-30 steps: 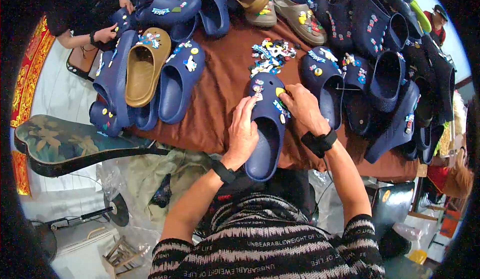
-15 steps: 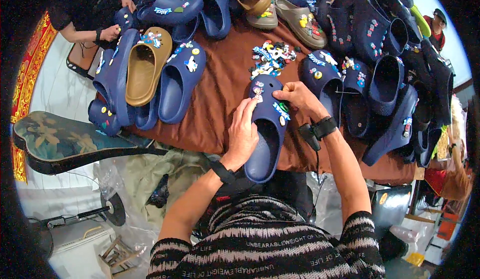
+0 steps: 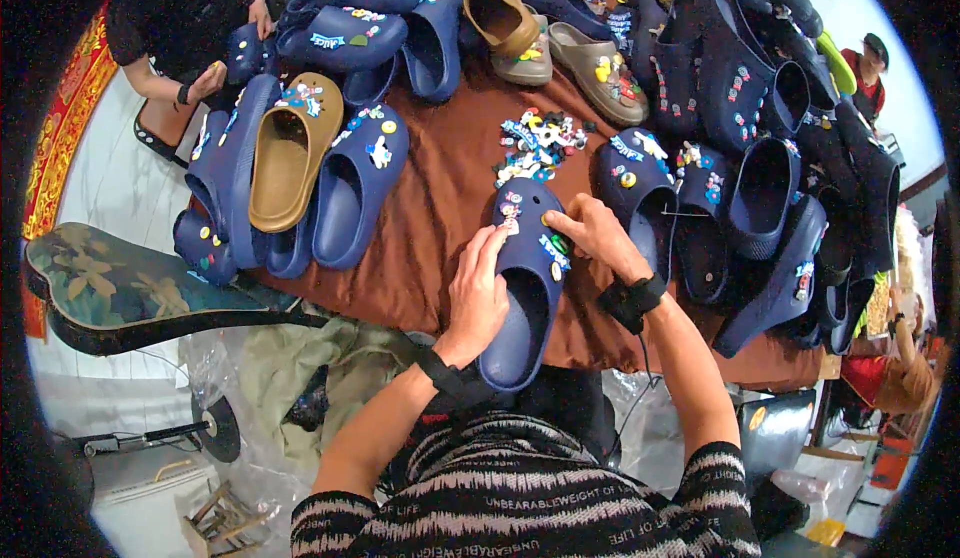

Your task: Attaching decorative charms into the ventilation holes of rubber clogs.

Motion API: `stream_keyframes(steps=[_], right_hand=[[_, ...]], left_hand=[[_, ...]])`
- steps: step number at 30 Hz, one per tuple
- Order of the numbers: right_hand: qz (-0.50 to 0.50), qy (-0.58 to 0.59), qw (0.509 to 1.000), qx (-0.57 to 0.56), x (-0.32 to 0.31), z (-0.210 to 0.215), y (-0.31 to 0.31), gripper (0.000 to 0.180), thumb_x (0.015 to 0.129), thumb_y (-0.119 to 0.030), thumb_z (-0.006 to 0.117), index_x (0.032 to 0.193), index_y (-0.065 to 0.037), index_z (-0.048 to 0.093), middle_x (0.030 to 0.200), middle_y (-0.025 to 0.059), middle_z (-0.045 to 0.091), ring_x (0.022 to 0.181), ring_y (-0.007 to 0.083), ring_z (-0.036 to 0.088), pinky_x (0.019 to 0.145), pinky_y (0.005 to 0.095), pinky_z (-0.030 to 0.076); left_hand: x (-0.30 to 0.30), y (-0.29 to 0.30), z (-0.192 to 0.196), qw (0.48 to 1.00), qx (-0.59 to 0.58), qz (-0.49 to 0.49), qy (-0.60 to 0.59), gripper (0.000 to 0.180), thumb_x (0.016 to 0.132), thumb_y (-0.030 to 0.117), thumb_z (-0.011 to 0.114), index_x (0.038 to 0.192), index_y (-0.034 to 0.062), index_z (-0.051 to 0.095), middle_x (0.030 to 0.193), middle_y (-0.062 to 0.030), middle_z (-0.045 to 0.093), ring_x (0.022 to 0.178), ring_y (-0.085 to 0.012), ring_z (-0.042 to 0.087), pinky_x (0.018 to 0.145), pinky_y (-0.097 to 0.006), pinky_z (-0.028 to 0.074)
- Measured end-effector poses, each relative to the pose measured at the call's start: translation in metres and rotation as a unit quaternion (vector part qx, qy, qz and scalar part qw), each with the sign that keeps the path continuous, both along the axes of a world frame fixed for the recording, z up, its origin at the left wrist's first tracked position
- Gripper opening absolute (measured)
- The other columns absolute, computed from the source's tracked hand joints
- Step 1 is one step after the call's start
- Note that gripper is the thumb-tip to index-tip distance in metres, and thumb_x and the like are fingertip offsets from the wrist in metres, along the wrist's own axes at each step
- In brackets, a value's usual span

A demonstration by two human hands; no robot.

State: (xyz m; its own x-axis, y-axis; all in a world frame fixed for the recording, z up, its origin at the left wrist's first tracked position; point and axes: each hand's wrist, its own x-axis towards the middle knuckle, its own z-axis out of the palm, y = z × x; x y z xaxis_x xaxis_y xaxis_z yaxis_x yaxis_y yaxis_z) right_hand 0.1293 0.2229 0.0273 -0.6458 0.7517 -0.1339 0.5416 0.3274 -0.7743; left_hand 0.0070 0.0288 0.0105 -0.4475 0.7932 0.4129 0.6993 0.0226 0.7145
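Note:
A navy blue clog (image 3: 520, 320) lies toe-away at the near edge of the brown cloth, between my hands. Small colourful shoe charms (image 3: 510, 213) run along its left upper, and more charms (image 3: 556, 250) sit on its right side. One round hole shows bare near the toe. My left hand (image 3: 474, 296) grips the clog's left side, fingers stretched onto the upper. My right hand (image 3: 597, 240) is closed on the right side of the toe, thumb pressed on top and the other fingers partly hidden. Beyond the toe lies a pile of loose charms (image 3: 538, 144).
Blue clogs (image 3: 362, 183) and a tan clog (image 3: 290, 173) stand left on the brown cloth (image 3: 440, 173). Many dark clogs (image 3: 765, 193) crowd the right. A co-worker's hand (image 3: 208, 82) is at the far left. A patterned padded board (image 3: 120, 278) juts out at left.
The clog and both my hands sit slightly lower in view. My right thumb has moved a little down from beside the toe hole. The co-worker's hand at left has come away from a clog.

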Motion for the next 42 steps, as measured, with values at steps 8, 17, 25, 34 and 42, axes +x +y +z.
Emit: stream_keyframes(steps=[8,17,25,34,42], right_hand=[[0.052,-0.070,0.991,-0.102,-0.013,0.020,0.010,0.049,0.085,-0.048,0.077,0.080,0.000,0.071,0.065,0.0091,0.065,0.059,0.0177,0.062,0.057,0.0352,0.047],[0.088,0.088,0.989,-0.082,-0.035,0.009,-0.008,0.033,0.083,-0.026,0.077,0.067,-0.003,0.060,0.062,0.0066,0.061,0.061,0.0168,0.060,0.058,0.0366,0.046],[0.001,0.047,0.994,0.102,-0.052,0.030,0.025,0.032,0.088,-0.032,0.069,0.090,-0.001,0.073,0.088,0.0206,0.073,0.083,0.0356,0.072,0.076,0.0445,0.056],[0.083,0.030,0.981,0.171,-0.038,0.008,0.017,0.021,0.091,-0.021,0.063,0.101,-0.006,0.074,0.095,0.0196,0.073,0.092,0.0402,0.070,0.083,0.0488,0.055],[0.111,0.045,0.958,0.262,-0.060,0.014,0.005,0.023,0.092,-0.025,0.064,0.104,-0.008,0.072,0.106,0.0201,0.067,0.095,0.0400,0.068,0.085,0.0498,0.054]], left_hand=[[-0.002,0.002,0.003,1.000,-0.012,-0.007,0.002,0.069,0.076,-0.016,0.052,0.141,0.0074,0.048,0.141,-0.0189,0.048,0.129,-0.0407,0.049,0.109,-0.047,0.043],[-0.002,0.001,0.003,0.999,-0.021,-0.008,0.027,0.069,0.078,-0.015,0.052,0.143,0.0067,0.047,0.141,-0.0179,0.048,0.129,-0.0403,0.049,0.108,-0.047,0.043],[0.000,-0.001,0.004,1.000,-0.018,0.000,0.014,0.067,0.078,-0.014,0.053,0.141,0.0059,0.048,0.140,-0.0189,0.050,0.129,-0.0397,0.050,0.108,-0.047,0.043],[-0.002,-0.002,-0.005,1.000,-0.011,0.014,-0.004,0.069,0.080,-0.008,0.053,0.147,-0.0014,0.038,0.142,-0.0274,0.047,0.132,-0.0436,0.047,0.112,-0.048,0.039],[-0.001,0.000,-0.004,0.999,-0.049,0.017,-0.012,0.069,0.081,-0.006,0.057,0.147,0.0002,0.037,0.143,-0.0255,0.046,0.133,-0.0430,0.046,0.111,-0.048,0.040]])
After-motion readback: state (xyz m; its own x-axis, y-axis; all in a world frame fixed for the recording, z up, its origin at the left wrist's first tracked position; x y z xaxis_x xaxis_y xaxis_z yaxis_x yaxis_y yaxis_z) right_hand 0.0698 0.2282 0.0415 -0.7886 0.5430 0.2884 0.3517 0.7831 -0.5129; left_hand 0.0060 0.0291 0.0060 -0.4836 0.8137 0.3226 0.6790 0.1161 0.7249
